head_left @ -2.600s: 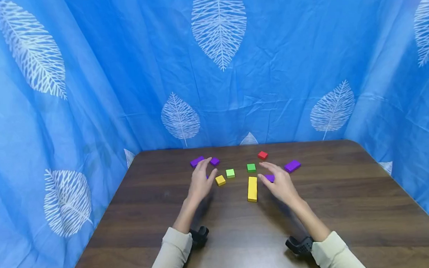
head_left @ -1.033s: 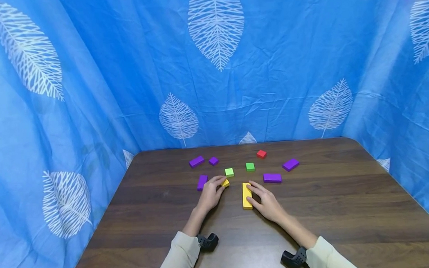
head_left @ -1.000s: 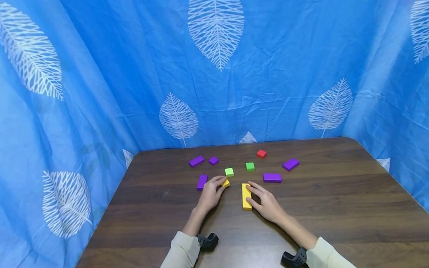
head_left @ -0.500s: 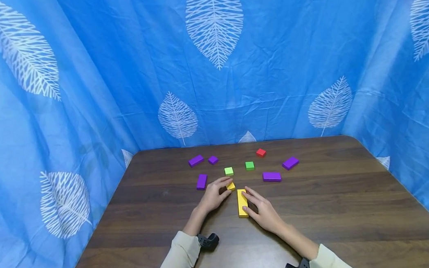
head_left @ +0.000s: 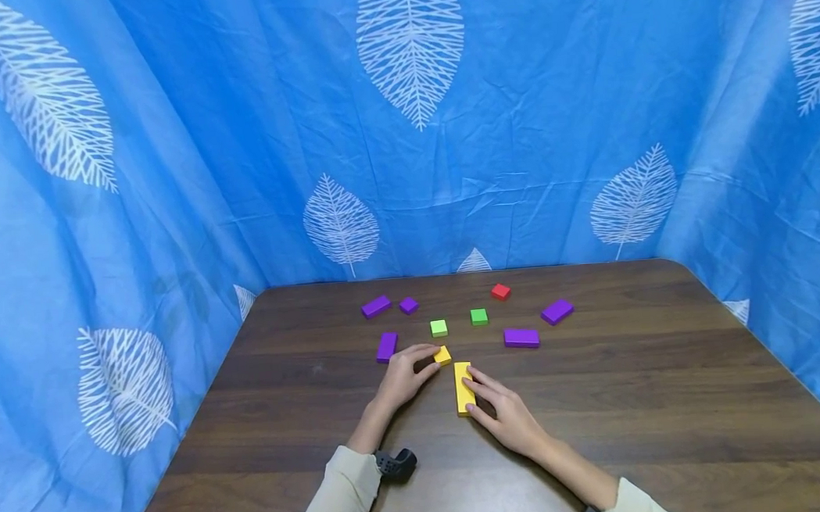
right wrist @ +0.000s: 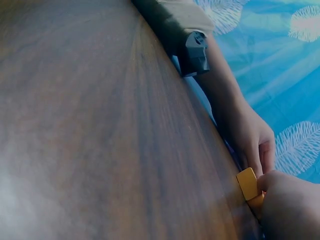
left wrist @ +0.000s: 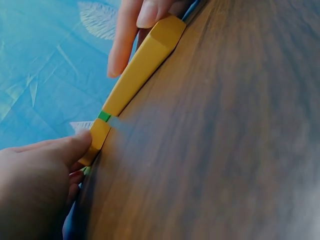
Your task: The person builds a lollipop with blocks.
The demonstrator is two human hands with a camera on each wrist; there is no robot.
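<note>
On the wooden table, my left hand pinches the left part of a small yellow block; its thumb lies at the near side in the left wrist view. My right hand holds a long yellow block by its right side, thumb toward the near end and fingers toward the far end. The long block points away from me, its far end close to the small block and slightly right of it. In the right wrist view the right hand partly hides the yellow blocks.
Behind the hands lie a light green block, a green block and a red block. Several purple blocks, among them one at right and one at left, lie around them. A blue leaf-patterned curtain borders the table.
Both hands came down onto the yellow blocks. The long block slid left and toward me; the small one moved right and toward me. In the last half second the blocks barely shifted.
</note>
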